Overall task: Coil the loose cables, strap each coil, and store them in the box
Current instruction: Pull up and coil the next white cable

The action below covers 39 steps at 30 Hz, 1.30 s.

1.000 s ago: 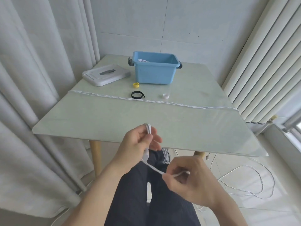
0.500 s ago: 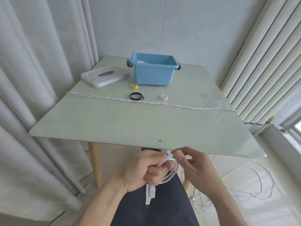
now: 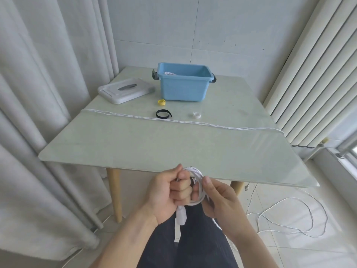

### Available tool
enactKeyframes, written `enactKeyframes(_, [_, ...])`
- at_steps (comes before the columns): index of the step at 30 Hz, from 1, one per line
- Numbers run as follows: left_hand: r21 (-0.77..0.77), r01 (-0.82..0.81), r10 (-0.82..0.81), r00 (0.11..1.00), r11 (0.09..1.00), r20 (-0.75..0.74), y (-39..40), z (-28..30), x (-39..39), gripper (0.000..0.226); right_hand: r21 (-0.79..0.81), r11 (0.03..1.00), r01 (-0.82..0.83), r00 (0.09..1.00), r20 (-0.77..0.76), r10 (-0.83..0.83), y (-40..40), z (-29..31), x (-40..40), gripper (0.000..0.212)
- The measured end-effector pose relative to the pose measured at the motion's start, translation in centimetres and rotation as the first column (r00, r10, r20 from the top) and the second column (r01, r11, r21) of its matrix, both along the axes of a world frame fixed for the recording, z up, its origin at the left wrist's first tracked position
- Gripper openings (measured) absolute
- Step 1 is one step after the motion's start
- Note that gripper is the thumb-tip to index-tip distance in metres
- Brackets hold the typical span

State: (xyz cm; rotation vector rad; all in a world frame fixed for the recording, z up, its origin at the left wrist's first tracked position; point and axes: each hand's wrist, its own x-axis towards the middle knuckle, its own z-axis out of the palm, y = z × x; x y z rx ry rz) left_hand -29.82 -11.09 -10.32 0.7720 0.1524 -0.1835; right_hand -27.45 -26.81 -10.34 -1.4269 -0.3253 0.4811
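Head view: we're mid-coil, just below the near edge of the worktop [image 3: 135, 144]. Our left hand [image 3: 170, 192] is fisted around the white cable coil [image 3: 197, 182], plug end dangling under it. Our right hand [image 3: 218, 200] pinches the outer loops with thumb and fingertips. Plenty of loose cable [image 3: 289, 215] trails on the floor to our right. A second cable [image 3: 193, 122] lies stretched across the worktop; black strap [image 3: 163, 114] just behind it, blue box [image 3: 183, 84] further back with a coil already inside.

Risks, as we judge it: the floor slack snags a table leg or kinks, yanking loops out of the left fist. Reaching for the strap one-handed could let the coil spring open.
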Motion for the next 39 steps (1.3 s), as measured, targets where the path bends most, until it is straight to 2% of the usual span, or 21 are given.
enactKeyframes(5, [-0.204, -0.32, 0.315, 0.947, 0.925, -0.059, 1.0, 0.1, 0.3, 0.042, -0.269, 0.959, 0.092, 0.968, 0.248, -0.023, -1.0, -0.9, 0.4, 0.012])
enactKeyframes(9, [-0.197, -0.492, 0.504, 0.864, 0.848, 0.01, 3.1, 1.0, 0.5, 0.039, -0.423, 0.902, 0.08, 0.972, 0.236, 0.025, -2.4, -1.6, 0.7, 0.01])
enactKeyframes(13, [-0.212, -0.593, 0.618, 0.782, 0.777, 0.077, 4.4, 1.4, 0.9, 0.025, -0.672, 0.741, 0.001, 0.964, 0.198, 0.178, -2.7, -2.6, 0.4, 0.01])
enactKeyframes(16, [-0.093, -0.636, 0.643, 0.751, 0.766, 0.151, 4.1, 1.4, 1.1, 0.025, -0.725, 0.683, -0.094, 0.926, 0.189, 0.328, -2.2, -2.6, -0.4, 0.014])
enactKeyframes(19, [0.16, -0.625, 0.565, 0.768, 0.764, 0.301, 3.4, 0.9, 1.1, 0.022, -0.696, 0.698, -0.169, 0.877, 0.217, 0.429, -1.4, -1.6, -1.3, 0.016])
enactKeyframes(22, [0.47, -0.504, 0.352, 0.857, 0.724, 0.377, 3.0, 0.4, 0.7, 0.014, -0.604, 0.789, -0.113, 0.886, 0.299, 0.356, -1.4, -0.5, -1.6, 0.012])
enactKeyframes(25, [0.7, -0.317, 0.143, 0.944, 0.639, 0.297, 3.0, 0.3, -0.1, 0.01, -0.477, 0.878, 0.026, 0.891, 0.409, 0.196, -1.9, 0.6, -1.4, 0.013])
enactKeyframes(27, [0.812, -0.096, -0.092, 0.979, 0.576, 0.181, 3.1, 0.3, -0.3, 0.013, -0.383, 0.917, 0.109, 0.89, 0.449, 0.082, -2.0, 1.4, -1.3, 0.017])
enactKeyframes(29, [0.824, 0.157, -0.342, 0.939, 0.545, 0.048, 2.9, 0.3, -0.5, 0.019, -0.324, 0.931, 0.167, 0.886, 0.463, 0.003, -2.1, 1.9, -1.0, 0.018])
enactKeyframes(30, [0.783, 0.251, -0.422, 0.907, 0.568, 0.015, 2.5, 0.3, -0.6, 0.024, -0.31, 0.932, 0.189, 0.889, 0.457, -0.029, -2.2, 2.0, -0.7, 0.015])
enactKeyframes(32, [0.648, 0.353, -0.483, 0.875, 0.675, 0.026, 1.7, 0.4, -0.8, 0.033, -0.296, 0.924, 0.241, 0.889, 0.449, -0.088, -2.3, 1.9, 0.0, 0.012])
enactKeyframes(35, [0.522, 0.304, -0.4, 0.913, 0.797, 0.078, 0.7, 0.2, -0.7, 0.033, -0.309, 0.907, 0.287, 0.885, 0.449, -0.127, -2.4, 0.8, 0.8, 0.012])
enactKeyframes(39, [0.499, 0.147, -0.195, 0.98, 0.854, 0.047, 0.2, 0.0, -0.3, 0.025, -0.34, 0.901, 0.268, 0.897, 0.429, -0.105, -2.5, -0.4, 0.9, 0.012])
